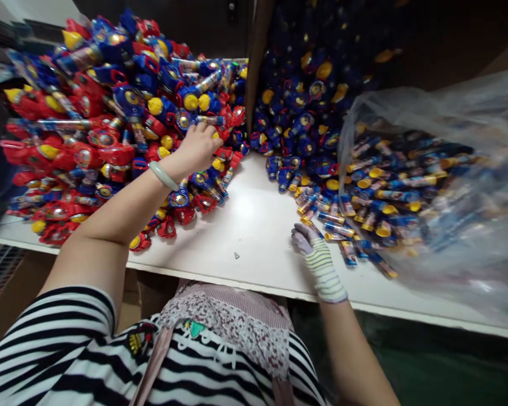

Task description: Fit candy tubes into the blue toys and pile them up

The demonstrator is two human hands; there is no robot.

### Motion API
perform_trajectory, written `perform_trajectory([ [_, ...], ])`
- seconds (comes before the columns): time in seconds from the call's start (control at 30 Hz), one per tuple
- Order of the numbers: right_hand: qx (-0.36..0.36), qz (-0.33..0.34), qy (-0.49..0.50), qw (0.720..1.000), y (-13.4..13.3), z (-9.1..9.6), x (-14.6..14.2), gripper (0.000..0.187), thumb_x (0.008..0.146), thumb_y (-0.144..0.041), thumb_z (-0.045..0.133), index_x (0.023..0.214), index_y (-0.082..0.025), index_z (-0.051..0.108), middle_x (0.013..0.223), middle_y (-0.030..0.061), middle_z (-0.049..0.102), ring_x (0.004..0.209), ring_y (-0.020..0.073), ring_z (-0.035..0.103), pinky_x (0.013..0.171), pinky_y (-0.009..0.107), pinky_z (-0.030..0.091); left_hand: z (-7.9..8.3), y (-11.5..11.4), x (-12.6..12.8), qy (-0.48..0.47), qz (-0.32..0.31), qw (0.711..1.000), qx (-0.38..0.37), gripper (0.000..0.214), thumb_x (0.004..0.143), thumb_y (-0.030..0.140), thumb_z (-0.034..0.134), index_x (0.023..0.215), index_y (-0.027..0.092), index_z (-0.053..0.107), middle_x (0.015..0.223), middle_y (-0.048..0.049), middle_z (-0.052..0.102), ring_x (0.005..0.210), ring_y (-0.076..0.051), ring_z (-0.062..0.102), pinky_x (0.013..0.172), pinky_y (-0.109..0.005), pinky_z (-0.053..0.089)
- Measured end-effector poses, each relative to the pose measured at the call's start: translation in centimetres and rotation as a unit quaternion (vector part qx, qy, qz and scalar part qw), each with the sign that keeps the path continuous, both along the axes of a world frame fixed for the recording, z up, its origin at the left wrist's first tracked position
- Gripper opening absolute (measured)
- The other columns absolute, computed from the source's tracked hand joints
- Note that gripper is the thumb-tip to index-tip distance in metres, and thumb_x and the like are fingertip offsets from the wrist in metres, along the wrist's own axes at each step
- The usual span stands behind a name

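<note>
My left hand point(198, 149), bare and with a pale bangle at the wrist, reaches into the large heap of red and blue plastic toys point(88, 144). Its fingers are bent over a blue toy with a printed tube point(211, 120); the palm side is hidden. My right hand point(317, 256) wears a striped glove and hovers low over the white table point(254, 225). Its fingers are loosely apart, with nothing visible in them. Just to its right lie several small printed tubes with yellow caps point(338, 229).
A clear plastic bag point(461, 225) full of yellow-capped tubes spreads over the table's right side. Behind a brown upright divider point(258, 62), more blue toys point(305, 107) are heaped in shadow. A tiny grey scrap point(236, 255) lies near the front edge.
</note>
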State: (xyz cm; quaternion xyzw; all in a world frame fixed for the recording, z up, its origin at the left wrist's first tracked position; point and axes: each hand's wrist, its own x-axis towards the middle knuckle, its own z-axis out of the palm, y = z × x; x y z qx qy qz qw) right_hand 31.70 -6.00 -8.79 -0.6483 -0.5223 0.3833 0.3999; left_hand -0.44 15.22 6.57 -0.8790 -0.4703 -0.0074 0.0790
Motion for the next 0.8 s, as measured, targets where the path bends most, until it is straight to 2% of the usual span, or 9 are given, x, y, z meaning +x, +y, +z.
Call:
perform_trajectory([
  [0.13,0.059,-0.033,-0.246,0.967,0.4,1.0,2.9,0.041,0.091,-0.041,0.047,0.119,-0.016,0.063,0.117,0.0165,0.067,0.109,0.0278,0.061,0.099,0.048,0.046,-5.0,1.0,8.4,-0.127,-0.034,0.976,-0.174,0.048,0.086,0.03,0.059,0.132,0.018,0.058,0.116,-0.0088,0.065,0.108,-0.026,0.059,0.096,-0.034,0.045],
  [0.3,-0.1,-0.007,-0.49,0.866,1.4,2.1,2.5,0.04,0.093,-0.03,0.045,0.124,-0.012,0.062,0.12,0.0179,0.066,0.113,0.03,0.057,0.096,0.041,0.043,-10.3,4.4,16.8,-0.249,0.063,0.945,-0.202,0.055,0.092,0.022,0.045,0.147,0.013,0.042,0.138,-0.0182,0.051,0.124,-0.029,0.052,0.107,-0.038,0.039],
  [0.37,-0.142,0.01,-0.528,0.837,1.8,2.1,2.0,0.041,0.093,-0.032,0.047,0.127,-0.013,0.061,0.12,0.017,0.065,0.112,0.0301,0.056,0.094,0.039,0.042,-11.6,5.0,17.9,-0.267,0.076,0.935,-0.222,0.049,0.094,0.023,0.041,0.143,0.014,0.047,0.136,-0.0177,0.051,0.123,-0.028,0.053,0.107,-0.038,0.039],
  [0.43,-0.159,0.03,-0.54,0.826,2.0,2.1,1.8,0.04,0.094,-0.034,0.047,0.126,-0.015,0.061,0.118,0.0161,0.065,0.109,0.03,0.056,0.091,0.039,0.043,-12.4,4.9,17.6,-0.277,0.074,0.928,-0.238,0.046,0.091,0.025,0.049,0.135,0.012,0.051,0.125,-0.0176,0.057,0.115,-0.028,0.056,0.103,-0.037,0.043],
  [0.53,-0.127,0.073,-0.511,0.847,1.6,2.0,1.8,0.037,0.091,-0.035,0.052,0.121,-0.016,0.065,0.118,0.016,0.065,0.108,0.0306,0.056,0.092,0.04,0.042,-13.0,3.2,15.4,-0.318,0.091,0.903,-0.275,0.049,0.072,0.02,0.07,0.118,0.01,0.056,0.096,-0.0131,0.063,0.094,-0.026,0.06,0.09,-0.037,0.049],
  [0.6,-0.069,0.097,-0.438,0.891,1.1,1.8,1.5,0.035,0.09,-0.035,0.054,0.117,-0.016,0.067,0.119,0.0155,0.066,0.109,0.0301,0.057,0.094,0.04,0.043,-13.1,1.2,13.3,-0.398,0.127,0.847,-0.328,0.052,0.062,0.013,0.074,0.11,0.012,0.055,0.085,-0.0074,0.06,0.08,-0.021,0.059,0.078,-0.036,0.051],
  [0.7,0.006,0.091,-0.278,0.956,0.6,1.5,-0.1,0.04,0.093,-0.038,0.048,0.124,-0.018,0.063,0.12,0.012,0.067,0.107,0.0263,0.062,0.095,0.038,0.046,-13.1,-2.9,10.5,-0.547,0.143,0.695,-0.444,0.06,0.056,0.012,0.071,0.113,0.015,0.053,0.092,-0.0054,0.059,0.074,-0.017,0.058,0.067,-0.032,0.051],
  [0.77,0.026,0.082,-0.224,0.971,0.7,1.7,-1.8,0.043,0.094,-0.041,0.045,0.129,-0.021,0.059,0.122,0.0102,0.067,0.106,0.0247,0.064,0.092,0.037,0.048,-13.0,-5.8,9.3,-0.617,0.11,0.612,-0.482,0.059,0.055,0.015,0.071,0.111,0.016,0.054,0.097,-0.0053,0.059,0.079,-0.016,0.059,0.068,-0.029,0.05],
  [0.8,0.028,0.084,-0.223,0.971,0.8,1.9,-2.7,0.044,0.095,-0.043,0.045,0.13,-0.021,0.058,0.123,0.01,0.067,0.105,0.0247,0.064,0.091,0.036,0.049,-13.0,-7.0,8.9,-0.644,0.09,0.593,-0.476,0.057,0.054,0.015,0.072,0.109,0.016,0.055,0.098,-0.0046,0.059,0.081,-0.015,0.058,0.07,-0.027,0.05],
])
